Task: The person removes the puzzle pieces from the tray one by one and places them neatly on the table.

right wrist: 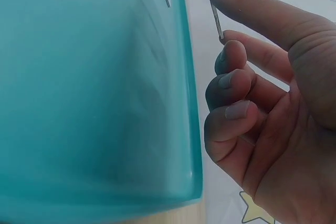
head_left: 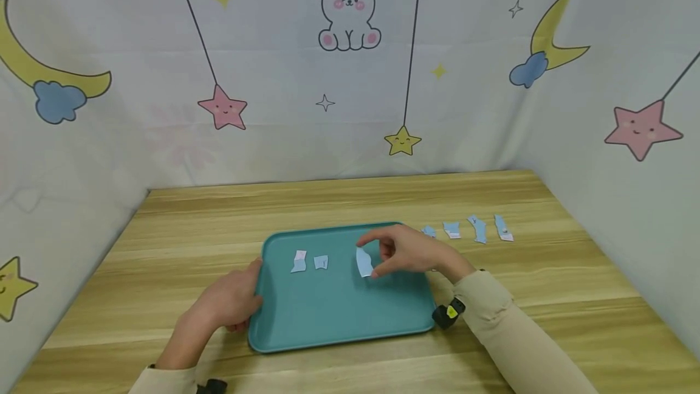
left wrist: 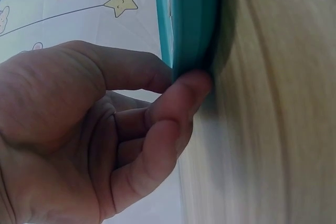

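A teal tray (head_left: 328, 315) lies on the wooden table, its left rim gripped by my left hand (head_left: 229, 297). In the left wrist view the thumb and a finger (left wrist: 184, 95) of that hand pinch the tray's edge. Over the tray's right half, my right hand (head_left: 407, 249) holds a light-blue torn paper piece (head_left: 363, 262) between thumb and index finger. The right wrist view shows this paper piece (right wrist: 216, 19) almost edge-on, with the other fingers curled below. Two smaller paper pieces, one blue and pinkish (head_left: 299, 262) and one blue (head_left: 321, 262), lie inside the tray at left.
Several torn paper pieces (head_left: 477, 229) lie in a row on the table, right of the tray's far corner; one is partly behind my right hand. A white curtain (head_left: 284, 157) printed with stars, moons and a rabbit hangs around the wooden table (head_left: 208, 217).
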The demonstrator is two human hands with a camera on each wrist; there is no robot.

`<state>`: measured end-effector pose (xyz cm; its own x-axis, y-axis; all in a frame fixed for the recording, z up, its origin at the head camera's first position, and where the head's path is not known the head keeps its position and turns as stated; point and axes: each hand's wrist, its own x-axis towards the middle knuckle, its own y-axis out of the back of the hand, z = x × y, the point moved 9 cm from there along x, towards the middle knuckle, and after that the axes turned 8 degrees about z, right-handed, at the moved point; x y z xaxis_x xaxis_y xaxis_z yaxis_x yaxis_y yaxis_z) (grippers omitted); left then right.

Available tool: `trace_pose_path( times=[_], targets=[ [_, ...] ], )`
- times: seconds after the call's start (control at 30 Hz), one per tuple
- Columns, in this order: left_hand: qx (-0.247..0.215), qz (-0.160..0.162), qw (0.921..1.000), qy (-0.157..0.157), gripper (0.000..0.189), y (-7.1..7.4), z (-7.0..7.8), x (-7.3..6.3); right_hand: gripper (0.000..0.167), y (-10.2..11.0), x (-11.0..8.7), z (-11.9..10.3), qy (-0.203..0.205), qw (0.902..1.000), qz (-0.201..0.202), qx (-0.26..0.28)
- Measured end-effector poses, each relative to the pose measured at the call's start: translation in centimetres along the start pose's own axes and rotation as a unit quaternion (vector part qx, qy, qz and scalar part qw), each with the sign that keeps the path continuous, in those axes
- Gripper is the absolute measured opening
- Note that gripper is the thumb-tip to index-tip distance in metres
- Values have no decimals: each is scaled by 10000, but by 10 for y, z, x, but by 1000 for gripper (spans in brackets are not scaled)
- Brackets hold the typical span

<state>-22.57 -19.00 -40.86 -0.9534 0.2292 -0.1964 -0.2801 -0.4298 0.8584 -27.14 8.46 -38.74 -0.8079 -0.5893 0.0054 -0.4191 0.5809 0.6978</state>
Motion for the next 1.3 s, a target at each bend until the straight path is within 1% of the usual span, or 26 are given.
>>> trace_pose_path(
  times=[0.33, 0.6, 0.9, 1.1, 1.3],
  targets=[
    [29, 11, 10000, 15, 72, 1, 1, 0, 57, 4, -7, 2, 20, 10000, 42, 72],
    [69, 12, 10000, 14, 72, 0, 2, 0, 57, 11, -16, 6, -30, 9998, 152, 87],
    [8, 27, 10000, -2, 72, 0, 0, -1, 57, 17, -24, 11, -44, 9997, 208, 138],
    [54, 14, 10000, 25, 72, 0, 0, -1, 57, 21, -29, 14, -75, 9995, 287, 116],
    [59, 10, 10000, 26, 73, 0, 0, -1, 59, 28, -35, 18, -137, 9990, 328, 264]
  ],
)
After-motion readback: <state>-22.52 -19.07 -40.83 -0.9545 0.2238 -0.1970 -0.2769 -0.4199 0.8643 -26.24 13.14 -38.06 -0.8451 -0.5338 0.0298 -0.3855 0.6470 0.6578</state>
